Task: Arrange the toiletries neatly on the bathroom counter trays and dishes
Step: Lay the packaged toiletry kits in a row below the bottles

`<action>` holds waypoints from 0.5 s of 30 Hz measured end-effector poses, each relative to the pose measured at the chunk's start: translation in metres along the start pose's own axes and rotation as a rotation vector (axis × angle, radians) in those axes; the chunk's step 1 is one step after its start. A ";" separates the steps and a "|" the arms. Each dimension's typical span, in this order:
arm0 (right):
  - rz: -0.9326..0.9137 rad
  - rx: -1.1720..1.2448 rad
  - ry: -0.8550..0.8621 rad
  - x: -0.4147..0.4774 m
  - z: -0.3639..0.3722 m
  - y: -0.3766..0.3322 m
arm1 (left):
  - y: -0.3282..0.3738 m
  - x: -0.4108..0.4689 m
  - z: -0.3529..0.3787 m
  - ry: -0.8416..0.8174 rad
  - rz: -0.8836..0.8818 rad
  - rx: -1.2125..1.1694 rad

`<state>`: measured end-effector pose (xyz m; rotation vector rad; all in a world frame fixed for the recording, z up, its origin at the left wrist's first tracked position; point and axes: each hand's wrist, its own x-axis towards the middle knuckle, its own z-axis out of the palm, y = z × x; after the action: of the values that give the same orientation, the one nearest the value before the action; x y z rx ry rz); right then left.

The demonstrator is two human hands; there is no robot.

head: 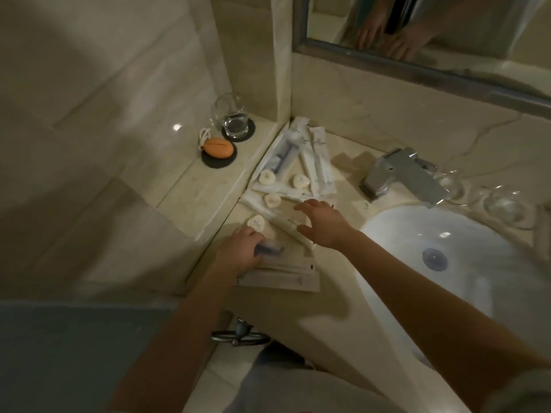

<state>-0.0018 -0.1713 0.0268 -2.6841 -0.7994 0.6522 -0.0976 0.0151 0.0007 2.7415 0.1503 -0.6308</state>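
Head camera looks down on a beige marble table (337, 263) in a bathroom corner. The left hand (241, 245) rests on top of a stack of flat white paper packets (283, 277) near the front edge. Its grip is clenched over one end of a clear packet with a dark blue item inside (272, 250), which lies on top of that stack. The right hand (323, 223) is held just beyond, its grip released, with fingers spread and thumb apart above a long white sachet (293, 225); whether it touches the sachet I cannot tell.

Four small round white wrapped discs lie between the hands and the corner: one (255, 224) just beside the left fingertips, one (272, 200) farther back, and two (266, 176) (299, 181) on a loose fan of long white sachets (320, 162) that reaches into the corner. A clear sleeve with a blue handle (286, 153) lies among them.

On the raised marble ledge (185, 192) to the left, a clear glass tumbler of water (234, 119) stands on a dark round coaster (243, 138). Near it, an orange oval object with a pale cord (217, 148) sits on a second dark coaster (219, 162). A chrome tap (399, 177) stands behind the white oval basin (402, 234).
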 end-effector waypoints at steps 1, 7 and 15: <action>-0.007 0.015 0.017 0.003 0.001 0.000 | -0.002 0.001 0.001 0.022 -0.003 -0.031; 0.035 0.135 0.139 0.034 -0.008 0.006 | -0.012 0.002 -0.014 0.212 0.015 -0.247; 0.240 0.344 0.154 0.125 -0.043 -0.005 | -0.018 0.034 -0.059 0.393 -0.112 -0.408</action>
<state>0.1103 -0.1018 0.0230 -2.4906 -0.2948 0.5662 -0.0462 0.0527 0.0309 2.4324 0.4703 -0.0637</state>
